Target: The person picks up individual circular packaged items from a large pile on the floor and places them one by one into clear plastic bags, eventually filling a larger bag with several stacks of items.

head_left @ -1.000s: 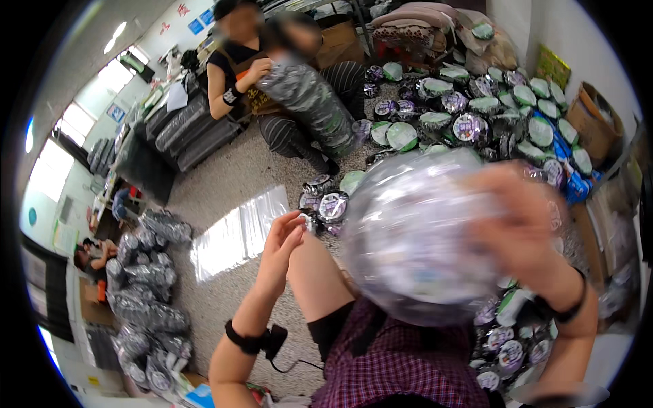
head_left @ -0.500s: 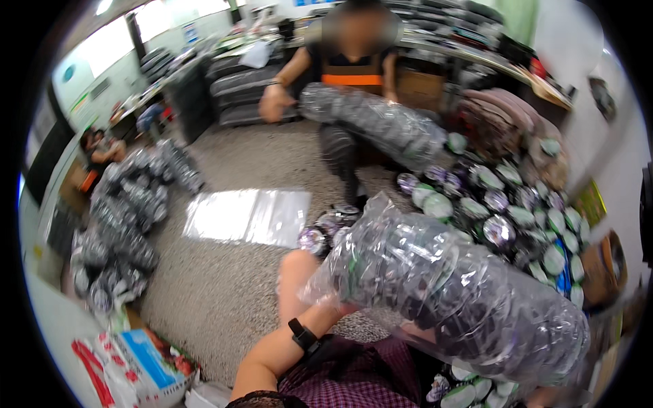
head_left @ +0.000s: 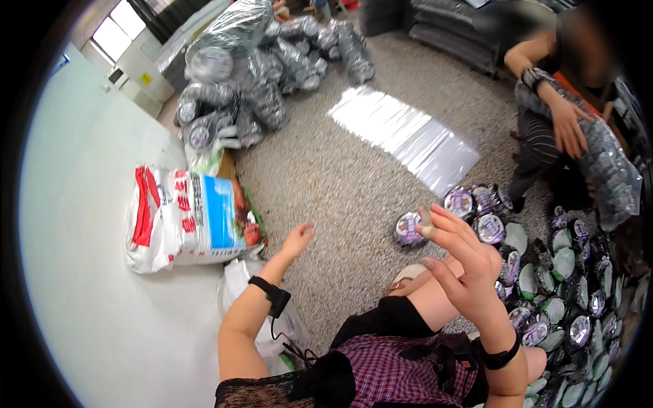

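Across the grey floor, a heap of clear-wrapped bundles is lying at the far left, near the window. Beside the white wall, a big printed sack is lying on its side, white with red bands at its left end and a blue panel toward its right. A flat stack of clear bags is shining in mid-floor. At the right, a spread of round lidded cups, purple and pale green on top, is covering the floor by the person's knee. Another person is sitting at the upper right, one hand resting on a long wrapped bundle of cups.

Both of the wearer's hands are empty with fingers spread. The left hand is reaching out low toward the sack, touching nothing. The right hand is hanging raised above the knee, palm turned inward; a single purple cup is lying on the floor just past its fingertips, apart from them. Each wrist is wearing a black band.
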Demonstrator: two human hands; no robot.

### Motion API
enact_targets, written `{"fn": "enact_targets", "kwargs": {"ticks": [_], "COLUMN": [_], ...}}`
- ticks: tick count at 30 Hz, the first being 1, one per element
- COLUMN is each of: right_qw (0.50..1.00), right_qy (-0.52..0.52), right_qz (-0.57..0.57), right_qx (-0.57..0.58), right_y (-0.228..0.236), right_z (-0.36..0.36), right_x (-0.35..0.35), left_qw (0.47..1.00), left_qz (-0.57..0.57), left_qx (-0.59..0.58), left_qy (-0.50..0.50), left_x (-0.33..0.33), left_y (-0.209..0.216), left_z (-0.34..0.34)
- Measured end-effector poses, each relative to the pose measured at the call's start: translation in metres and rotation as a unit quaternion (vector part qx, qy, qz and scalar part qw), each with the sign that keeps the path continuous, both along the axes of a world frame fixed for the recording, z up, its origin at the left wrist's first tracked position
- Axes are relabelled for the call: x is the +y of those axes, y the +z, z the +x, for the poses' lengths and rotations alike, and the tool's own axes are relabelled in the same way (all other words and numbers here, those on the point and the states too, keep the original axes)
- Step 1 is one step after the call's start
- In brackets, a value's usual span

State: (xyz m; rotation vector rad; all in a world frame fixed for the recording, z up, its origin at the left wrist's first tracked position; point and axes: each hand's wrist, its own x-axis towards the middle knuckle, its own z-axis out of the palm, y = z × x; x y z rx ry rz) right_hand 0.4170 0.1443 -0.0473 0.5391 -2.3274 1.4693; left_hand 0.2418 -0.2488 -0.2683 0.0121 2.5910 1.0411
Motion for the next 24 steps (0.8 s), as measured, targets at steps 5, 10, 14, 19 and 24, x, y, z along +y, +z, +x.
{"fn": "enact_targets", "kwargs": {"ticks": [5, 10, 14, 19, 24], "right_qw": [0.966, 0.908, 0.884, 0.856, 0.864], "right_qy": [-0.124, -0.224, -0.315, -0.404, -0.414], "right_qz": [0.209, 0.294, 0.255, 0.229, 0.249], "right_qx": [-0.084, -0.197, -0.234, -0.229, -0.143], "right_y": [-0.109, -0.177, -0.204, -0.227, -0.266], "right_z": [0.022, 0.066, 0.057, 0.044, 0.062], "right_x": [0.017, 0.034, 0.034, 0.050, 0.079], "left_qw": [0.938, 0.926, 0.940, 0.981, 0.892], "left_qz": [-0.233, -0.227, -0.146, -0.091, 0.167], "left_qx": [-0.254, -0.239, -0.002, 0.098, -0.073], "left_qy": [-0.043, -0.183, -0.309, -0.141, -0.414], "left_x": [-0.090, 0.035, 0.175, 0.332, 0.495], "left_y": [-0.159, -0.201, -0.260, -0.359, -0.389], "left_z": [0.073, 0.040, -0.020, -0.108, -0.009]}}
